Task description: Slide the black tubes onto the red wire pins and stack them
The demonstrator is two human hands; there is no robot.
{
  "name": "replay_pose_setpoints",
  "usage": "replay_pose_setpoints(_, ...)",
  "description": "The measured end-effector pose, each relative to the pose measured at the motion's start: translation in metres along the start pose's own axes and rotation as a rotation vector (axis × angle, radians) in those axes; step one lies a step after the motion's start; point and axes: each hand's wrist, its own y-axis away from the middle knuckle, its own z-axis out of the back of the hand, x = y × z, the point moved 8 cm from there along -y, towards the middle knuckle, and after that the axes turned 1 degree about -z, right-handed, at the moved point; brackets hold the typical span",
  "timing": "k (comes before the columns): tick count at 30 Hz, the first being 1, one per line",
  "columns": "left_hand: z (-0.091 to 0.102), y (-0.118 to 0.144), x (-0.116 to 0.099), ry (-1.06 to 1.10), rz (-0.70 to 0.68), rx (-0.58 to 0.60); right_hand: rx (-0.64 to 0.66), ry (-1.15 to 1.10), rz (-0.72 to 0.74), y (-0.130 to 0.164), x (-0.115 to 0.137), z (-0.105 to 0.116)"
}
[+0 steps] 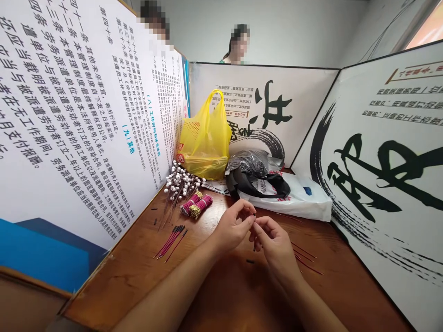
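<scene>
Both hands are meeting at mid-table: the left hand (pixel 232 227) and right hand (pixel 273 242) are pinching together on a thin dark-tipped wire (pixel 255 216), though it's too small to read clearly. Loose red wires (pixel 171 241) are lying left, bundles (pixel 196 205) farther back. Printed boards (pixel 79 115) are hemming in the table (pixel 145 276) on three sides, with bare wood nearest us.

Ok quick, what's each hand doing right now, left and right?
Left hand: fingers pinched shut on a small dark tube piece.
Right hand: fingers pinched at the same spot, on a thin red wire.
</scene>
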Motion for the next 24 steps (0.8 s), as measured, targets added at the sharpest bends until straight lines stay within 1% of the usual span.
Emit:
replay_pose_setpoints(3, -0.001, 0.0, 0.002, -0.001, 0.005, -0.011, 0.03, -0.03, -0.004, 0.0, 0.001, -0.002)
replay_pose_setpoints(7, 0.007, 0.0, 0.003, 0.0, 0.002, -0.091, 0.073, 0.002, -0.025, 0.0, -0.003, -0.005)
replay_pose_setpoints(10, 0.012, -0.001, 0.003, 0.009, -0.017, -0.125, 0.069, 0.014, -0.035, 0.001, -0.007, -0.006)
replay_pose_setpoints(24, 0.01, -0.002, 0.004, -0.048, 0.003, -0.11, 0.083, 0.049, -0.026, 0.001, -0.008, -0.009)
